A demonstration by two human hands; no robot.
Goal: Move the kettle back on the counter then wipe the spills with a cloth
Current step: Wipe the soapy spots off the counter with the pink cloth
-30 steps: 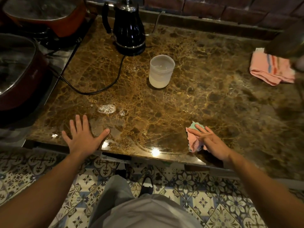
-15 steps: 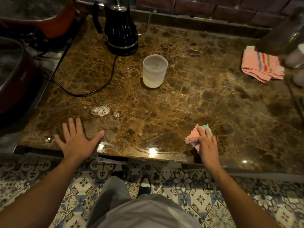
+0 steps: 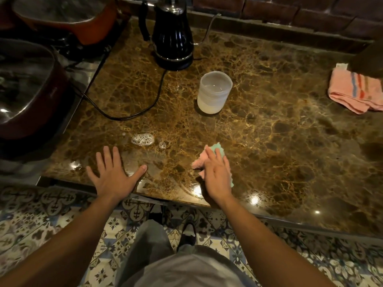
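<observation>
A black electric kettle (image 3: 173,38) stands upright on its base at the back of the brown marble counter (image 3: 279,141), its cord (image 3: 124,116) looping forward. A foamy spill (image 3: 143,139) and a wet film lie near the front edge. My left hand (image 3: 113,176) rests flat with fingers spread, just below the foam. My right hand (image 3: 216,175) presses down on a small pink and green cloth (image 3: 215,151) to the right of the spill.
A frosted plastic cup (image 3: 214,92) with some liquid stands mid-counter. A folded pink striped towel (image 3: 356,91) lies at the far right. Two red pots (image 3: 31,96) sit on the stove at the left. A brick wall runs behind; patterned floor tiles lie below.
My right hand has slid the cloth leftward along the front of the counter, closer to the spill. My left hand has stayed flat in place.
</observation>
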